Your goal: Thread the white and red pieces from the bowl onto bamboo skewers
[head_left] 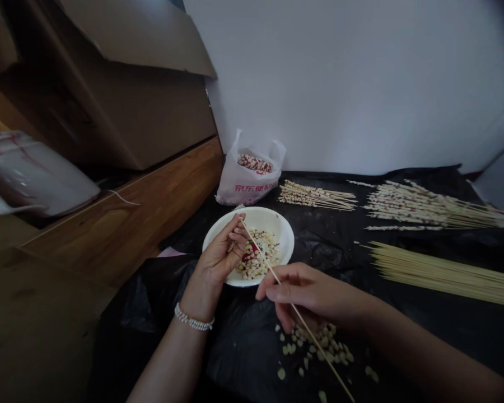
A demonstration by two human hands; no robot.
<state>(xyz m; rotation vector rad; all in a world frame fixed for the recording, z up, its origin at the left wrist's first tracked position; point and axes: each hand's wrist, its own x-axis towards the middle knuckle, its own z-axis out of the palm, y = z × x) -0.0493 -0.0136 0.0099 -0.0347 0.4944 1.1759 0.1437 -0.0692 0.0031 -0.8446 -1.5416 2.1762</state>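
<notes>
Black plastic sheet (243, 347) spread; bamboo skewer (262, 255) gripped mid-shaft by right hand (304, 282), tip pinched in left hand (220, 252) over bowl (283, 226), presumably for steadiness.

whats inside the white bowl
Small pale and dark-red pieces lie in the white bowl. The left hand covers part of its left side, hiding whatever lies behind.

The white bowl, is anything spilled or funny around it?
Loose pale pieces lie scattered on the black sheet near the right hand, while others sit inside the white bowl. That looks messy, but whether they spilled isn't clear.
</notes>
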